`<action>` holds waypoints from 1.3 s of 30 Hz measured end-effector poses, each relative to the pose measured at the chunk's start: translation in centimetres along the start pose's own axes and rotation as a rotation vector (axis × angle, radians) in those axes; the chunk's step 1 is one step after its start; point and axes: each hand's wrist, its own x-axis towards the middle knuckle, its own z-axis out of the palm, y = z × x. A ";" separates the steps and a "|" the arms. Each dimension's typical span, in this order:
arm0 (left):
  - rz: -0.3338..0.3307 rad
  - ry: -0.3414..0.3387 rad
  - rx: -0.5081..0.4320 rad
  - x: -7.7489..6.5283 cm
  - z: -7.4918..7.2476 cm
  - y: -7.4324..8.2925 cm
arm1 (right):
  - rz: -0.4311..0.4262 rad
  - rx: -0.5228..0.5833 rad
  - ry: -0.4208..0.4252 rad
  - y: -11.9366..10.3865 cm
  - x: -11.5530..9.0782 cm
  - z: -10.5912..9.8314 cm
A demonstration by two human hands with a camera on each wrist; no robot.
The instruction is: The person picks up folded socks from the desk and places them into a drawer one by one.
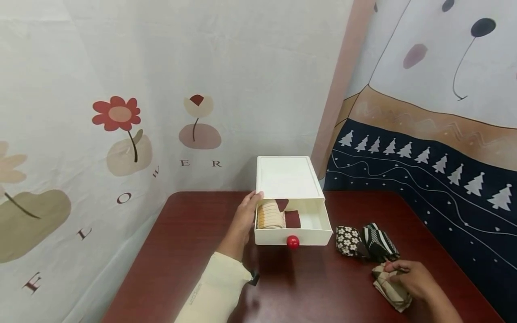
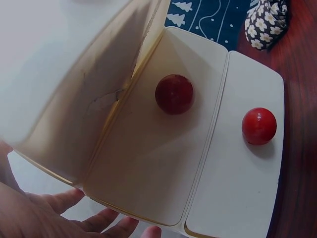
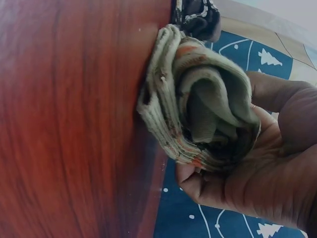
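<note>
A small white drawer cabinet (image 1: 288,177) stands at the table's back with its top drawer (image 1: 317,220) pulled out. Inside the drawer lie ribbed cream-and-yellow socks (image 1: 269,214) and dark red socks (image 1: 292,219). My left hand (image 1: 245,213) rests against the cabinet's left side, thumb at the upper edge; its fingers (image 2: 101,220) lie along the side wall in the left wrist view. At the table's right, my right hand (image 1: 418,280) pinches a folded beige sock bundle (image 3: 213,99) with orange marks. Just beyond it sit a black flowered sock bundle (image 1: 348,241) and a black-and-white striped one (image 1: 379,242).
Below the pulled-out drawer, two closed drawer fronts show red knobs (image 2: 260,126) in the left wrist view. The dark red wooden table (image 1: 194,233) meets a flower-printed cloth (image 1: 242,89) behind and a navy tree-patterned cloth (image 1: 444,197) at the right.
</note>
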 end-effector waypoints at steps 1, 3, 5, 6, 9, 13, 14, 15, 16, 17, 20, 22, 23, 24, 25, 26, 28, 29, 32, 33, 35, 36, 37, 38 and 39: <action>-0.002 0.001 -0.003 0.0 0.0 0.1 | -0.005 0.010 -0.008 0.0 0.0 0.0; 0.002 0.005 -0.002 0.1 0.1 0.2 | -0.027 0.033 -0.028 0.0 0.0 -0.1; 0.004 0.006 -0.005 0.1 0.1 0.3 | -0.051 0.047 -0.051 0.1 -0.1 -0.2; 0.002 0.006 -0.003 0.1 0.1 0.3 | -0.057 0.059 -0.061 0.1 -0.1 -0.2; 0.003 0.004 0.005 0.1 0.2 0.3 | -0.081 0.084 -0.080 0.1 -0.2 -0.3; 0.002 0.001 0.019 0.0 0.2 0.3 | -0.127 0.088 -0.066 -0.3 -0.6 -0.6; 0.001 0.002 0.018 0.0 0.3 0.3 | -0.140 0.083 -0.055 -0.5 -0.7 -0.7; 0.002 0.001 0.017 0.0 0.3 0.3 | -0.151 0.081 -0.040 -0.8 -0.8 -0.7; 0.003 0.001 0.013 0.0 0.3 0.3 | -0.161 0.082 -0.028 -1.1 -0.9 -0.8; 0.005 0.000 0.010 0.0 0.3 0.3 | -0.173 0.085 -0.013 -1.4 -1.0 -0.9; 0.008 0.001 0.000 0.0 0.2 0.2 | -0.198 0.098 0.051 -2.6 -1.6 -1.0; 0.012 0.001 -0.002 -0.1 0.2 0.2 | -0.232 0.111 0.090 -3.4 -1.9 -1.0; 0.013 0.001 -0.003 -0.1 0.2 0.1 | -0.250 0.120 0.112 -3.8 -2.1 -1.0; 0.013 0.001 -0.005 -0.1 0.2 0.1 | -0.270 0.126 0.133 -4.1 -2.3 -1.0; 0.013 0.001 -0.006 -0.1 0.2 0.1 | -0.287 0.139 0.146 -4.5 -2.5 -1.0; 0.013 0.000 -0.006 -0.2 0.2 0.1 | -0.301 0.149 0.157 -4.8 -2.6 -1.1; 0.012 -0.001 -0.009 -0.2 0.2 0.2 | -0.307 0.149 0.176 -5.6 -2.9 -1.1; 0.011 -0.001 -0.009 -0.2 0.2 0.2 | -0.306 0.142 0.189 -6.0 -3.1 -1.1; 0.010 -0.002 -0.008 -0.1 0.2 0.1 | -0.289 0.133 0.214 -7.3 -3.5 -1.3; 0.010 -0.002 -0.008 -0.1 0.1 0.1 | -0.289 0.129 0.227 -7.8 -3.7 -1.3; 0.011 -0.002 -0.005 0.0 0.1 0.0 | -0.288 0.146 0.251 -8.7 -3.9 -1.4; 0.012 -0.001 -0.005 0.0 0.1 0.0 | -0.289 0.160 0.263 -9.2 -3.9 -1.5; 0.013 -0.002 -0.004 0.1 0.1 -0.1 | -0.290 0.170 0.275 -9.7 -4.0 -1.5; 0.014 -0.001 -0.005 0.1 0.1 -0.1 | -0.290 0.179 0.289 -10.2 -4.0 -1.6; 0.013 -0.002 -0.007 0.1 0.1 -0.2 | -0.286 0.192 0.300 -10.7 -4.1 -1.7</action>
